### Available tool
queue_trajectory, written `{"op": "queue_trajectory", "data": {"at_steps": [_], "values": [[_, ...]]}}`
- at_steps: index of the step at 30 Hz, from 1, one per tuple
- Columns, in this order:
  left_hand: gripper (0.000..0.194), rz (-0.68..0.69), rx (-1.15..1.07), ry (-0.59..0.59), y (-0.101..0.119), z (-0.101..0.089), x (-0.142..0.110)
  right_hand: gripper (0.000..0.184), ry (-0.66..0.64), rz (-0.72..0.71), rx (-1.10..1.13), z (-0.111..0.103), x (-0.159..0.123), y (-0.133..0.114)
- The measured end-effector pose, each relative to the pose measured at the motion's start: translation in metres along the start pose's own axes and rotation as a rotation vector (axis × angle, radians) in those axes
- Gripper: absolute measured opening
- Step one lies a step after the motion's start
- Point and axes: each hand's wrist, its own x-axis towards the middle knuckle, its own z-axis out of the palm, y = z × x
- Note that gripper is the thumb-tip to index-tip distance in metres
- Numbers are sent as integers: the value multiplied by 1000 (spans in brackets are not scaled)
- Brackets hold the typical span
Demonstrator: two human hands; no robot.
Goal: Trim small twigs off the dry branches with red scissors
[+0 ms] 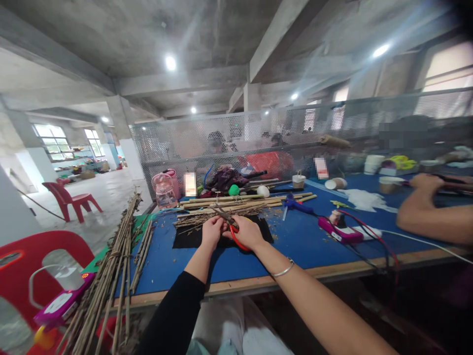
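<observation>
the left hand (212, 230) pinches a thin dry twig (222, 215) over the black mat (192, 238) near the middle of the blue worktop (295, 246); its grip is narrow and closed on the stem. at three o'clock of it, touching, the right hand (248, 231) holds red-handled scissors (234, 233), fingers through the loops; whether the blades are apart cannot be told. the twig looks light, stiff and brittle, likely to snap if bent, so it is best held low on the stem, just beside the cut. a heap of twigs (221, 217) lies at twelve o'clock of the hands, bamboo canes (240, 201) beyond it. a bundle of canes (114, 266) leans off the worktop at nine o'clock. a co-worker's forearm (428, 219) rests at three o'clock.
</observation>
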Motion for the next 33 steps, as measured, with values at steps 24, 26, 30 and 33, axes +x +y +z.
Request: {"op": "queue_trajectory", "data": {"at_steps": [24,26,30,33], "values": [[17,60,52,-47,2,1,-3,40,-9,-6,67,0,0,-2],[20,16,-32,-43,2,1,-2,39,6,-2,60,-1,0,-2],[23,-48,-86,-1,1,1,0,37,28,-5,40,-2,0,-2],[26,-33,-87,2,1,1,0,36,21,-11,55,-2,-1,-2]]}}
